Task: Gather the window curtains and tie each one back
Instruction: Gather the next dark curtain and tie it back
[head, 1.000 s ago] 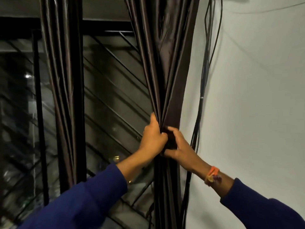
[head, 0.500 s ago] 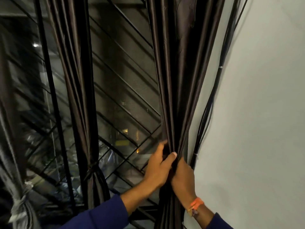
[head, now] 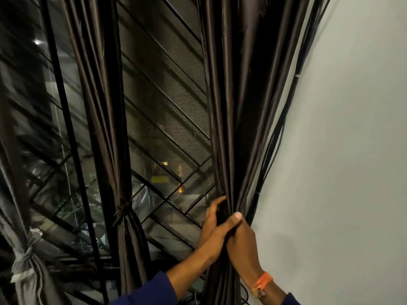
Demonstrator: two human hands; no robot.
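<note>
A dark brown right curtain (head: pixel 237 106) hangs bunched next to the wall. My left hand (head: pixel 214 230) wraps around its gathered folds from the left, thumb across the front. My right hand (head: pixel 243 245), with an orange wristband, grips the same bunch from the right, touching my left hand. The middle curtain (head: pixel 103 106) hangs tied at a knot (head: pixel 123 209). A grey curtain (head: pixel 24 260) at the far left is also knotted.
Black cables (head: pixel 284 119) run down the white wall (head: pixel 352 150) just right of the held curtain. Behind the curtains is a window with a diagonal metal grille (head: pixel 167 128) and mesh, dark outside.
The view has tilted downward, bringing the two tied curtains into sight. Both hands have slid lower along the right curtain and closed tighter together around the bunch.
</note>
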